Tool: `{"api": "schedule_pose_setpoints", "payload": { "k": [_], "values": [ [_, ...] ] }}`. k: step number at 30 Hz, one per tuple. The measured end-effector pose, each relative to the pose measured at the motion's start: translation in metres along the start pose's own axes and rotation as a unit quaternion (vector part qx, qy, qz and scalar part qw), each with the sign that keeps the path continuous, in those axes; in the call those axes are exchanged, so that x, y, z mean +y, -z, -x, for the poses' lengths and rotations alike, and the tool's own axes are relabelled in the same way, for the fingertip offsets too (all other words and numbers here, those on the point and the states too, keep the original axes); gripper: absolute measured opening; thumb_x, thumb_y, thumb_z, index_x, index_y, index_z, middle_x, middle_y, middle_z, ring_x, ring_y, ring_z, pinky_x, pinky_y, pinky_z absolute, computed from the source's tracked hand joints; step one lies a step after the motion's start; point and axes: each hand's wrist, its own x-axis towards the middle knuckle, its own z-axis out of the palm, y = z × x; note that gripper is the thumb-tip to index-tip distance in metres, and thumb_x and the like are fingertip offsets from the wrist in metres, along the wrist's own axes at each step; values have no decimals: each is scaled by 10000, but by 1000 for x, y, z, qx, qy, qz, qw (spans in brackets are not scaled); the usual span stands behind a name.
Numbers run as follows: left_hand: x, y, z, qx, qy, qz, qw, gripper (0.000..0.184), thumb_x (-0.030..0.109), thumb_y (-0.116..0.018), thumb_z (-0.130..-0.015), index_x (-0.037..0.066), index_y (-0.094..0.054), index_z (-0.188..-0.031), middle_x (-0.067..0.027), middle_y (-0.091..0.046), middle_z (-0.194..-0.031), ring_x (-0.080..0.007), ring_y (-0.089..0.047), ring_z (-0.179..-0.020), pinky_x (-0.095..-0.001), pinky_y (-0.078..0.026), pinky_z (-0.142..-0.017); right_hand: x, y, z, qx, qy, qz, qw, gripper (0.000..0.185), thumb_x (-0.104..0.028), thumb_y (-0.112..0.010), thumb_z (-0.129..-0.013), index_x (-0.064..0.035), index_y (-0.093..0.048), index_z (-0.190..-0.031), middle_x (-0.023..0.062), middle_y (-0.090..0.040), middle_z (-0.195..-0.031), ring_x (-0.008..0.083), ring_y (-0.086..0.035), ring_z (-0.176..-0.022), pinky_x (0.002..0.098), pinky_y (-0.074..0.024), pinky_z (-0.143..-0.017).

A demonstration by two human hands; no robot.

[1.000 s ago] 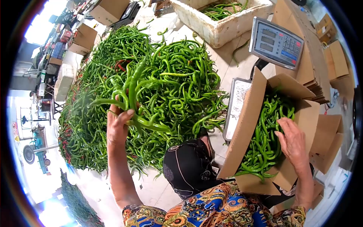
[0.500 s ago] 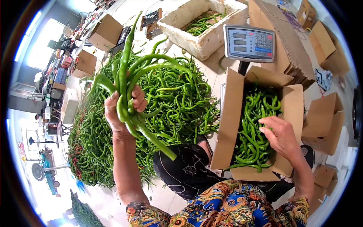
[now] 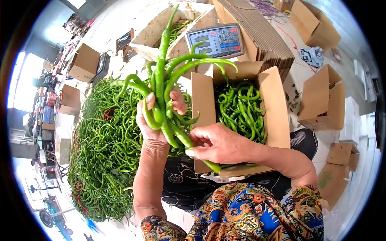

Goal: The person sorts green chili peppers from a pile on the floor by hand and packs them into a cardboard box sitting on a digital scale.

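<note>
A bunch of long green chili peppers is gripped in my left hand, its tips fanning up and to the sides. My right hand pinches the lower end of one pepper that sticks out below the bunch. Just beyond my right forearm stands an open cardboard box, partly filled with green peppers. Behind my left hand, a large heap of green peppers spreads over the floor, with a few red ones among them.
A digital scale display rises behind the box. Farther back are a white foam crate holding some peppers and a stack of flattened cardboard. Open cardboard boxes stand at the right, others at the far left.
My right hand has left the peppers in the box and come across to the bunch, closing on a pepper's end. My left hand still holds the bunch. The view has turned rightward.
</note>
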Motion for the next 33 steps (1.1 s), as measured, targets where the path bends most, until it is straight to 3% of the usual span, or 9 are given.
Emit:
{"api": "schedule_pose_setpoints", "payload": {
  "k": [6,9,13,18,23,25,28,31,33],
  "values": [
    [-26,9,2,9,31,39,999,594,233,-610,-876,93,-395,-1413,-99,-479,-966,-171,-464,-777,-352,-432,-737,14,33,67,-109,-37,176,978,318,-291,-599,-882,7,-517,-808,180,-538,-609,344,-581,-576,426,-425,-575],
    [-31,18,1,17,29,74,997,579,225,-607,-877,95,-407,-1405,-94,-478,-967,-168,-462,-790,-349,-433,-742,27,52,99,-126,-42,162,978,254,-229,-579,-924,10,-531,-852,136,-562,-657,265,-578,-579,381,-434,-565],
    [-40,14,1,28,51,137,989,506,198,-595,-878,86,-456,-1351,-86,-470,-953,-157,-458,-785,-341,-430,-745,25,59,120,-48,-216,-164,961,159,-126,-544,-956,6,-567,-1041,34,-628,-870,116,-576,-748,272,-481,-681],
    [-42,12,-2,35,42,161,985,355,177,-557,-900,-53,-528,-1168,-112,-477,-956,-145,-461,-741,-330,-431,-719,33,60,125,-41,-106,51,992,158,-147,-598,-938,-10,-593,-1015,10,-624,-851,99,-578,-794,262,-464,-713],
    [-17,20,-3,-4,12,160,987,399,202,-543,-909,-62,-464,-1197,-131,-501,-957,-143,-491,-738,-337,-462,-703,34,71,122,205,-219,-56,952,211,-280,-646,-920,-82,-627,-988,-47,-585,-752,5,-490,-650,169,-369,-569],
    [-3,21,-2,-12,-7,99,995,382,200,-551,-917,-67,-450,-1172,-120,-489,-935,-130,-489,-731,-320,-461,-689,53,74,108,267,-207,-14,941,212,-264,-671,-888,-60,-628,-927,-47,-530,-685,24,-419,-527,201,-324,-489],
    [14,23,5,15,-25,54,998,367,203,-549,-935,-71,-446,-1156,-106,-469,-925,-114,-460,-699,-302,-447,-655,81,81,86,235,-154,103,954,220,-268,-678,-864,-53,-643,-896,-45,-574,-727,81,-508,-574,281,-418,-547],
    [27,26,14,40,-51,69,995,352,178,-549,-933,-64,-461,-1173,-100,-437,-941,-116,-439,-706,-301,-441,-669,103,70,57,221,-86,139,962,242,-268,-686,-828,-29,-651,-848,16,-604,-687,148,-557,-563,346,-456,-568],
    [35,31,21,50,-62,86,993,332,147,-536,-935,-61,-466,-1185,-103,-416,-959,-122,-430,-733,-311,-432,-692,104,56,38,196,-147,191,950,267,-275,-682,-806,-12,-666,-850,105,-632,-665,196,-613,-599,362,-485,-621]
  ]
}}
